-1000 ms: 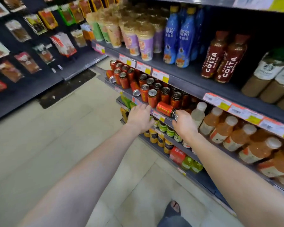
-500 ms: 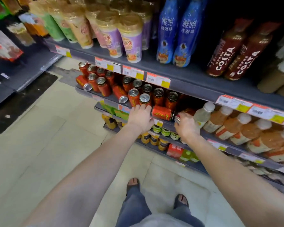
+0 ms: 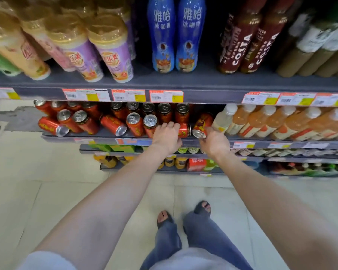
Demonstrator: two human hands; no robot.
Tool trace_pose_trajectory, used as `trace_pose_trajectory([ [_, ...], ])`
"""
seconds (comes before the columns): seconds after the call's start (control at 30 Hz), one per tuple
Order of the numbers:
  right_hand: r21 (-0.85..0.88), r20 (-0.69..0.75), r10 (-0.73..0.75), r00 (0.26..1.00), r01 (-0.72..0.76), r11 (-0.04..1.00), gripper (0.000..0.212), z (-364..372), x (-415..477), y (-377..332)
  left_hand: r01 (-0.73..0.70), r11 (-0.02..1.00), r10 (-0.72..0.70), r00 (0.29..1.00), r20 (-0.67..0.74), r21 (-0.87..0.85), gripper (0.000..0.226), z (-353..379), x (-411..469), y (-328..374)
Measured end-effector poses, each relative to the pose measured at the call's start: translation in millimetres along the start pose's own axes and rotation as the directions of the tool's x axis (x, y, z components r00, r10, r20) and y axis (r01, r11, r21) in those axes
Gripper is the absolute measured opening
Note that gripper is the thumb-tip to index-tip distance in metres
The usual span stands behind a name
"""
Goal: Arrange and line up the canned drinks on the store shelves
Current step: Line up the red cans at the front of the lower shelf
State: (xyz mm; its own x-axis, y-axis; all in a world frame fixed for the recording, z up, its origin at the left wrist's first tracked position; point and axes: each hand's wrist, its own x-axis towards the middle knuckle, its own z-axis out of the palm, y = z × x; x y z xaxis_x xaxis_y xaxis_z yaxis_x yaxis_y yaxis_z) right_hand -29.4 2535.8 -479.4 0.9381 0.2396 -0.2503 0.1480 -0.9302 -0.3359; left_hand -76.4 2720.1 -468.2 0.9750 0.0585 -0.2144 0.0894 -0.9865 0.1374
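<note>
Midway down the store's drink shelf [image 3: 95,135], the left hand [image 3: 167,138] is curling over a toppled red can [image 3: 184,130] while the right hand [image 3: 215,142] is gripping a tilted can [image 3: 203,123], both probably needing standing upright in line next.

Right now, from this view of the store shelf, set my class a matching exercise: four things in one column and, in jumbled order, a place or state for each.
Things
1. blue bottles
2. far-left red can
3. left hand
4. right hand

Places or states
A. holds the tilted can
B. upright on the upper shelf
C. lying untouched on its side at the can shelf edge
D. grips the toppled can mid-row

Pairs: 1-B, 2-C, 3-D, 4-A
</note>
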Motion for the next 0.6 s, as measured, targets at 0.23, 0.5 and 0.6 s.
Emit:
trace_pose_trajectory([
  [0.23,0.087,-0.046,0.005,0.999,-0.001,0.996,0.032,9,6,7,-0.033,0.998,0.032,0.999,0.020,0.054,0.057,25,27,11],
  [0.5,0.187,-0.061,0.054,0.997,-0.042,0.981,0.037,25,10,7,-0.002,0.978,0.002,1.000,0.001,0.207,0.056,40,57,18],
  [0.6,0.184,-0.056,0.067,0.996,-0.056,0.981,0.037,28,11,9,0.026,0.979,-0.026,1.000,-0.002,0.204,0.061,46,62,20],
])
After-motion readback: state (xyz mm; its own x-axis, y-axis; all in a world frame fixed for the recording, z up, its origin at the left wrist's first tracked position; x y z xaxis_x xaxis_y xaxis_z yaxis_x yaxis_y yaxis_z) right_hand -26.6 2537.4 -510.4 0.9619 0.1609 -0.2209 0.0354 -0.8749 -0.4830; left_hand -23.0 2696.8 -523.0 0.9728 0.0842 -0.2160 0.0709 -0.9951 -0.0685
